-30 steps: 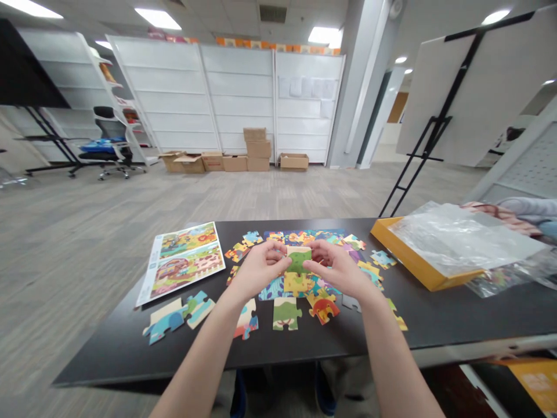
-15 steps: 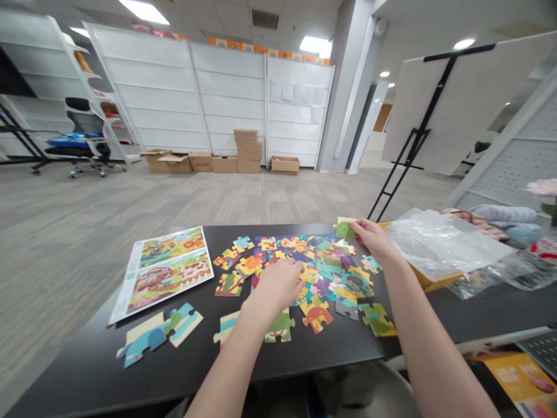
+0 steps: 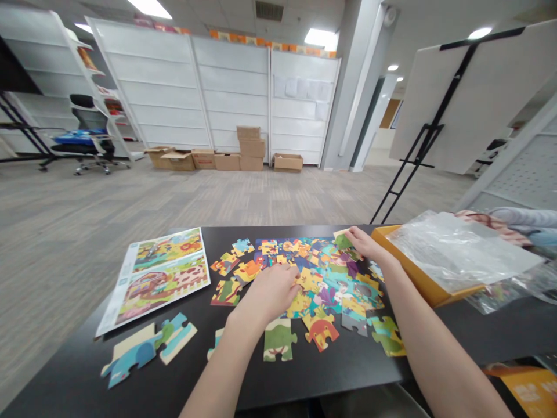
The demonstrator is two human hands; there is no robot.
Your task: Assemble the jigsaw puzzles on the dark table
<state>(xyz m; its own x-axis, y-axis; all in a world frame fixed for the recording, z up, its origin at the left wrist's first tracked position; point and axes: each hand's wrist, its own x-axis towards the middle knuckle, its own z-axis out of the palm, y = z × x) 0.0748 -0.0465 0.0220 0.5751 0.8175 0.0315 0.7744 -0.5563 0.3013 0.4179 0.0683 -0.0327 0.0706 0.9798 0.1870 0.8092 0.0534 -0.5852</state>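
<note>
Right hand (image 3: 363,244) pinches green piece (image 3: 343,241) at far edge of pile (image 3: 322,276), beside orange box (image 3: 394,247). Left hand (image 3: 272,290) half-curled, fingertips on flat interlocking cardboard pieces; grip indeterminate. Table (image 3: 87,389) black, matte.

A black table (image 3: 304,371) carries a scattered heap of colourful puzzle pieces (image 3: 322,278), a printed picture sheet (image 3: 161,273) at its left (two joined pale-blue pieces (image 3: 145,345) lie just in front of it), and a yellow box tray (image 3: 418,273) under clear plastic wrap (image 3: 456,249) at the right.
</note>
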